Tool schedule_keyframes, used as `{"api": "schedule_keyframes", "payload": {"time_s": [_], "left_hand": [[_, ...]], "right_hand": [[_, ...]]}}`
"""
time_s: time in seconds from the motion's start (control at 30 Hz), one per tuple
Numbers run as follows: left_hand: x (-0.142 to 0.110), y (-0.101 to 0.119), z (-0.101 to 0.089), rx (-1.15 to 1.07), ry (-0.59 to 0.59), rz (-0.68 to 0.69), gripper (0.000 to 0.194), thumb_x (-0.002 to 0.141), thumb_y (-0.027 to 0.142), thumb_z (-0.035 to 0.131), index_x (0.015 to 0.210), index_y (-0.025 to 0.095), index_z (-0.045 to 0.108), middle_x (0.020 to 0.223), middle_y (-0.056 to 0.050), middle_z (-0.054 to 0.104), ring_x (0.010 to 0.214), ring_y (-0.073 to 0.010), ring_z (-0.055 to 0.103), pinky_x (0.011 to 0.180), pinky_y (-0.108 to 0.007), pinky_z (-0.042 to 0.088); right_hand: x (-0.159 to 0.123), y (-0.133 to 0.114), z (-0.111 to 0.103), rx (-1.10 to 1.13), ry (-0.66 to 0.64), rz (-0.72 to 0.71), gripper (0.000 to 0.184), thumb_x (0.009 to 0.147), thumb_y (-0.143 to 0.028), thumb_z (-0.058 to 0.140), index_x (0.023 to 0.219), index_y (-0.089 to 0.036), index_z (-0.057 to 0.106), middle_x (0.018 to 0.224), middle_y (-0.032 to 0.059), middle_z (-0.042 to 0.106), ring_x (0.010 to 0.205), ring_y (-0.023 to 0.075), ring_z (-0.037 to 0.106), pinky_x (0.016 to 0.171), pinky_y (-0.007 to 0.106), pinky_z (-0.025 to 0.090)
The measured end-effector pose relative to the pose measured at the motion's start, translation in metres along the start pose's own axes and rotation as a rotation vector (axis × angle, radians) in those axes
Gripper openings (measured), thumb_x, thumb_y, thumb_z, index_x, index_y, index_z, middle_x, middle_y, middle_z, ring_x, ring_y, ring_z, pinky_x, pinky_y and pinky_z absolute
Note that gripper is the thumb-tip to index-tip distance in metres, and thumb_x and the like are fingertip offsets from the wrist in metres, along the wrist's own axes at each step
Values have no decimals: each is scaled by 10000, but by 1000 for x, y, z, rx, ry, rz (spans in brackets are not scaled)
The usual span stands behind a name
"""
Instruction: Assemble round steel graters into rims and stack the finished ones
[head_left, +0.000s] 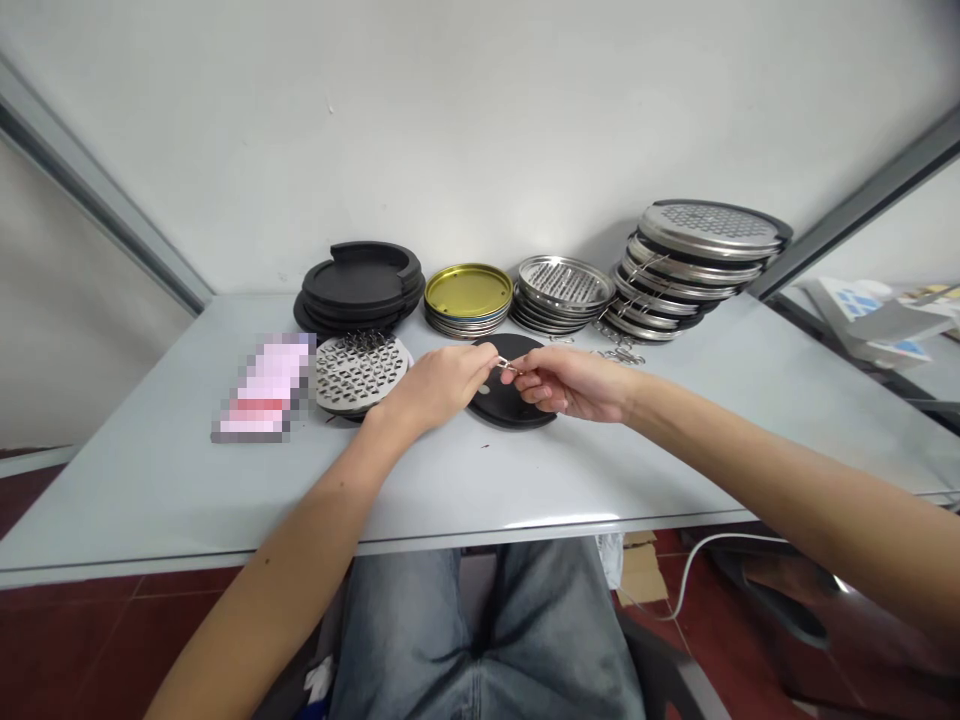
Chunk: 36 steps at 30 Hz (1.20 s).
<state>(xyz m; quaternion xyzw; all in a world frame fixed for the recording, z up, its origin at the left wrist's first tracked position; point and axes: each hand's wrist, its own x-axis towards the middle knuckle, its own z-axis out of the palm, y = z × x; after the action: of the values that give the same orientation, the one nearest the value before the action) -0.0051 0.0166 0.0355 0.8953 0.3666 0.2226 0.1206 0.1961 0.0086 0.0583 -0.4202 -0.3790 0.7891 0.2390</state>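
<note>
Between my two hands is a small shiny metal wire loop (505,363); its exact kind is too small to make out. My left hand (444,382) pinches one end of it, thumb and forefinger together. The fingertips of my right hand (559,380) are closed on its other end, with the remaining fingers curled. Just below the hands, a round black plastic disc (517,400) lies flat on the table, partly covered by them. A round metal grater plate (352,378) with raised holes sits left of my left hand, black clips (367,342) heaped on its far edge.
Along the wall stand stacked black discs (356,282), gold-topped round lids (469,292), metal grater plates (564,282) and a tall leaning stack of assembled graters (709,230). Loose wire loops (621,350) lie before that stack. A blurred-out phone-shaped object (262,390) rests at left.
</note>
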Motion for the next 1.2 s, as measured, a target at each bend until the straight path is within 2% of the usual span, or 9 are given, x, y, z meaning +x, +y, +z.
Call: {"api": "schedule_keyframes", "payload": {"time_s": [0.13,0.37,0.73,0.97,1.2], "left_hand": [[1,0,0,-36,35,26,234,963,232,335,821,199,517,753,-13,565,673,-156,518,614,-266,338],[1,1,1,-124,18,69,225,957,192,336,800,192,497,740,6,528,670,-137,490,637,-254,354],[2,2,1,-178,73,64,224,954,205,346,787,188,495,725,3,526,661,-136,481,630,-251,348],[0,3,-2,-199,34,75,228,952,196,337,790,187,497,724,9,518,648,-129,466,631,-250,351],[-2,7,-6,-280,-72,93,262,958,220,315,829,180,538,740,9,540,652,-121,472,637,-244,365]], "right_hand": [[-2,-1,1,19,-99,88,137,835,-243,524,778,-130,576,591,-55,323,447,45,298,336,120,251],[-7,1,2,-28,-11,-38,143,867,-183,550,850,-68,632,601,-63,295,458,21,286,344,75,250],[-5,-2,8,79,33,-37,118,852,-103,514,791,-65,608,591,-71,284,404,3,261,281,61,224],[-11,-2,16,-9,109,-57,160,851,-134,521,744,-63,617,568,-77,273,388,-1,218,263,65,175],[-20,0,13,-101,91,-46,139,836,-154,566,744,-74,632,541,-74,294,391,5,223,274,77,181]]}}
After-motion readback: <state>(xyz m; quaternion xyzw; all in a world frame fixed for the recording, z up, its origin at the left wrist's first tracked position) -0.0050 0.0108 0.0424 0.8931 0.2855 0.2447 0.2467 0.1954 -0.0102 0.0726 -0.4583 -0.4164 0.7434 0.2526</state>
